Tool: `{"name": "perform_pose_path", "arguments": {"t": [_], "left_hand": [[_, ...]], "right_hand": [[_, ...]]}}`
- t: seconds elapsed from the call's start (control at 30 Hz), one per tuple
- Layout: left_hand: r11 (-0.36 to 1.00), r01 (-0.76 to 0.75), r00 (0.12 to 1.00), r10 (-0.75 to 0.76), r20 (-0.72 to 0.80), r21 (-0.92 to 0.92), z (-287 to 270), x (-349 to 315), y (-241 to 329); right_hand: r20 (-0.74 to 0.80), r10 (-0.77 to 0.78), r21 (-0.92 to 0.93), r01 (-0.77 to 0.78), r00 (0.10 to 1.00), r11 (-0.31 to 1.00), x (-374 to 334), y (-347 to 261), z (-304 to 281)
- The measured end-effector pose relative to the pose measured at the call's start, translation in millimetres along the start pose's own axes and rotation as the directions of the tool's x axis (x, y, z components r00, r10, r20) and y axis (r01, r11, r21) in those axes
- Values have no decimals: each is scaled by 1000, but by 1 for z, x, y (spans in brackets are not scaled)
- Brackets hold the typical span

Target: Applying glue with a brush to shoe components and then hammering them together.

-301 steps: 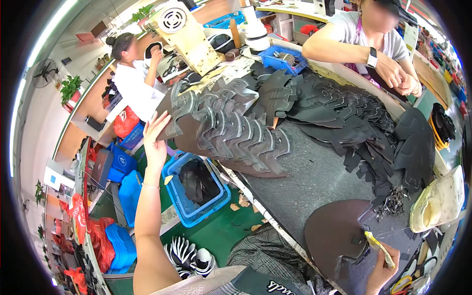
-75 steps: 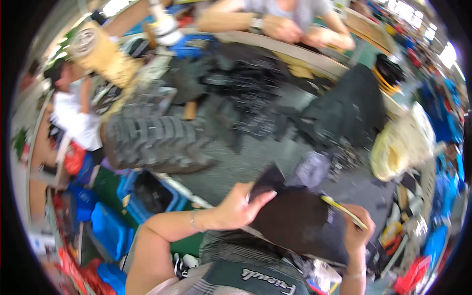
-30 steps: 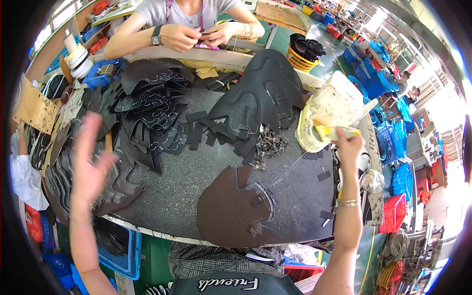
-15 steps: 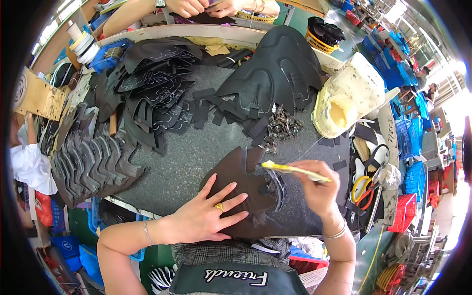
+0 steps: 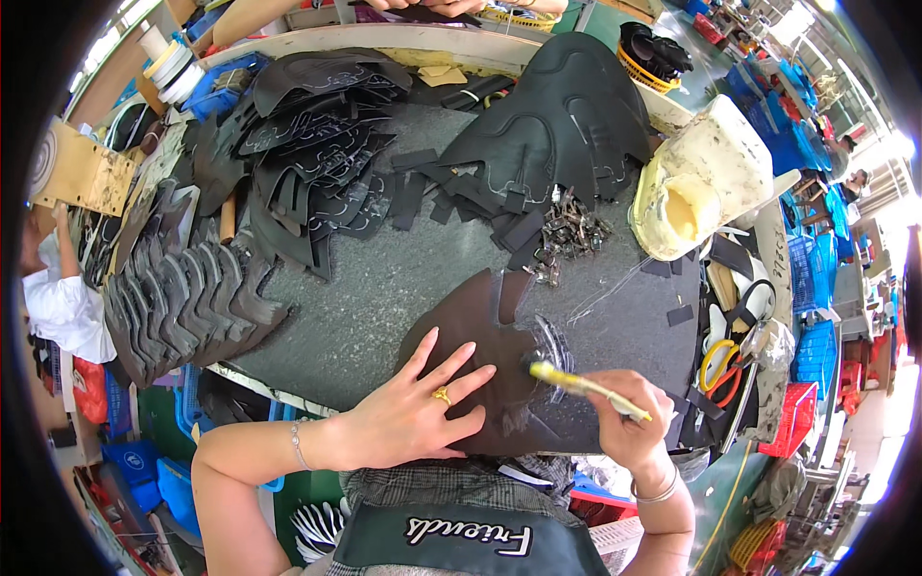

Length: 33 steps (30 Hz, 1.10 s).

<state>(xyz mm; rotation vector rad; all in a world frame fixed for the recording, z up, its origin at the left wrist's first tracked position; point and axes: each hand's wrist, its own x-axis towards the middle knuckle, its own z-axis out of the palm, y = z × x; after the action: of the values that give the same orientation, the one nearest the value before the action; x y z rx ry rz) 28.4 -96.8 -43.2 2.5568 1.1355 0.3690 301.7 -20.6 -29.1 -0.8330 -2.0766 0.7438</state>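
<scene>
A dark brown shaped panel (image 5: 461,331) lies flat at the near edge of the dark worktable (image 5: 365,288). My left hand (image 5: 423,398) rests on it with fingers spread. In my right hand (image 5: 634,422) is a yellow-handled brush (image 5: 586,386), its dark bristles against the panel's right part. Whitish wet streaks (image 5: 557,350) mark the panel's edge and the table beside it. Beyond my right hand, a cream glue container (image 5: 706,178) with a wide mouth lies tilted. Small metal buckles or clips (image 5: 567,230) sit in a heap past the panel.
Black cut pieces (image 5: 317,154) pile at the far left, and larger moulded black panels (image 5: 557,125) at the far middle. Curved dark parts (image 5: 187,307) line the left edge. Scissors (image 5: 718,370) lie at the right edge. Across the table are another person's hands (image 5: 423,8).
My right hand has drawn the brush nearer to me along the panel's right part. My left hand stays on the panel, shifted slightly right in view.
</scene>
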Motion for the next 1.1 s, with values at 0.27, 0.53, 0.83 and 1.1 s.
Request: {"name": "perform_pose_path", "arguments": {"t": [0.27,0.53,0.83,1.1], "left_hand": [[997,-12,1000,12,5,-74,-6,-7,0],[992,-75,995,81,51,-102,-7,-9,-5],[988,-67,998,69,13,-138,-7,-12,-6],[996,-49,998,51,-34,77,1,-10,11]], "right_hand": [[483,194,43,-245,854,969,21,-16,-48],[196,-253,-141,282,947,949,70,2,45],[425,-271,189,208,864,960,74,25,4],[297,-35,201,-26,954,979,8,8,-26]]}}
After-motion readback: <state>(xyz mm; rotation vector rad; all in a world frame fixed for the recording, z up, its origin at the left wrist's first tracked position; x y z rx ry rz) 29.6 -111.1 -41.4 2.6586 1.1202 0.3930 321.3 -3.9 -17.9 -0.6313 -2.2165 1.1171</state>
